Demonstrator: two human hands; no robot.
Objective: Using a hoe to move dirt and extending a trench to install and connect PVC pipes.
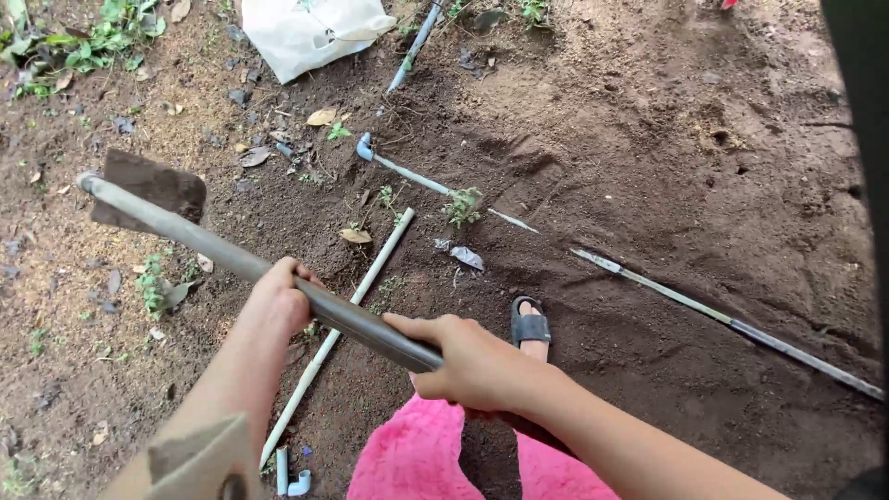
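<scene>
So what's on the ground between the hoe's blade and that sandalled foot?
In the head view, a thin white pipe lies slanting across the soil between the hoe blade and the sandalled foot, with a dry leaf beside it.

Head view, looking down on bare soil. Left hand [278,301] and right hand [472,361] both grip a grey-handled hoe [231,255], its blade [153,190] raised, apparently clear of the ground. Thin white pipes [366,278] lie beneath; a sandalled foot [531,329] stands nearby.

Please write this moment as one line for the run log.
left hand: grips hoe handle | right hand: grips handle | hoe: blade raised above soil | white pipe: on ground beneath
</scene>
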